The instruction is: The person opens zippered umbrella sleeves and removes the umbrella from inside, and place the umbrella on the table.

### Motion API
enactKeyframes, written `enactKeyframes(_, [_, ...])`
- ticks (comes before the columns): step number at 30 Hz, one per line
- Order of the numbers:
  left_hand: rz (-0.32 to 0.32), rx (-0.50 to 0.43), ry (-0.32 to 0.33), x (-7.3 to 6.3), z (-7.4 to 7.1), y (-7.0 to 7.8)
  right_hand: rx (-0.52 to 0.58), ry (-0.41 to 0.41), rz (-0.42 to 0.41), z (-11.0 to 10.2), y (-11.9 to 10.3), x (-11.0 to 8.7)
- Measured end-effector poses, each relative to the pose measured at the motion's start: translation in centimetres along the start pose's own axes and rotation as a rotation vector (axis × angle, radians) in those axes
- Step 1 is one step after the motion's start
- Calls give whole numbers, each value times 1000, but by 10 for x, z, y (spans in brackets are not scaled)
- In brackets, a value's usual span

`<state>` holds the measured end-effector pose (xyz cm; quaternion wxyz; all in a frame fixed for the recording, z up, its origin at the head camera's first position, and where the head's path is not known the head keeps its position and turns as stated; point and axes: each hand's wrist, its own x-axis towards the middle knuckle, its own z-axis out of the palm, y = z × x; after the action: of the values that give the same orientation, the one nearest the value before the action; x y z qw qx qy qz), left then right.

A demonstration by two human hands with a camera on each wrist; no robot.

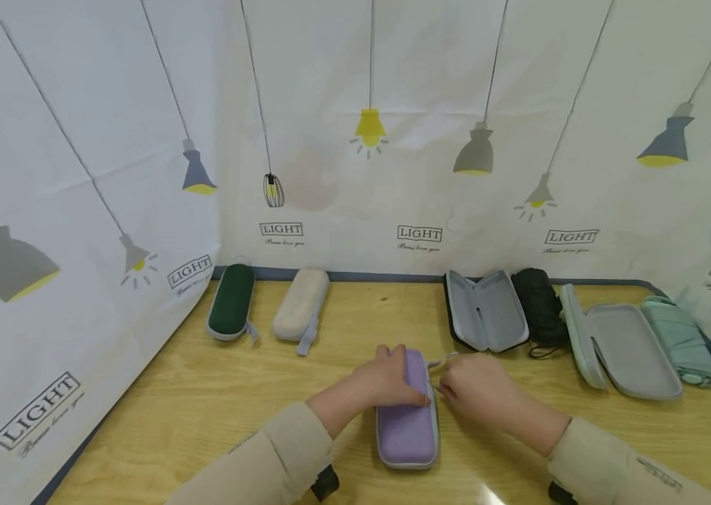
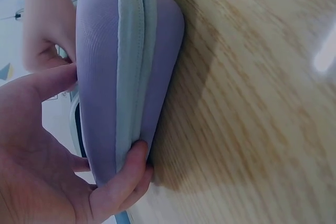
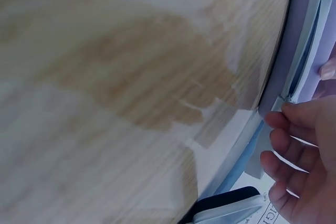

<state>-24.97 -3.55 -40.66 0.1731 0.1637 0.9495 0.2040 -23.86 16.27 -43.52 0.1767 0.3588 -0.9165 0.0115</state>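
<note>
A lilac zip case [image 1: 407,438] with a pale grey zip band lies on the table, its long side turned toward my right hand. My left hand [image 1: 387,379] grips it across the upper half, thumb on top and fingers around the far edge and side. In the left wrist view the thumb and fingers of my left hand [image 2: 47,150] span the case [image 2: 97,77]. My right hand [image 1: 478,389] pinches the zipper pull [image 3: 286,99] at the case's right side. A narrow dark gap shows between the zip's edges in the right wrist view.
At the back left lie a dark green case [image 1: 232,300] and a cream case [image 1: 301,305]. Toward the right are an opened black case with grey lining [image 1: 503,308], a folded black umbrella [image 1: 538,305], an opened mint case [image 1: 636,351] and a folded mint umbrella [image 1: 684,340].
</note>
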Motion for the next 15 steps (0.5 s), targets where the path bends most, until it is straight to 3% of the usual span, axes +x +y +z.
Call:
enactKeyframes(8, [4,-28,6,2,2,-2,-21,-22,50,-1,2,3])
enactKeyframes(15, [-12,-265,30,5,4,-18,30,-108,70,-11,-6,5])
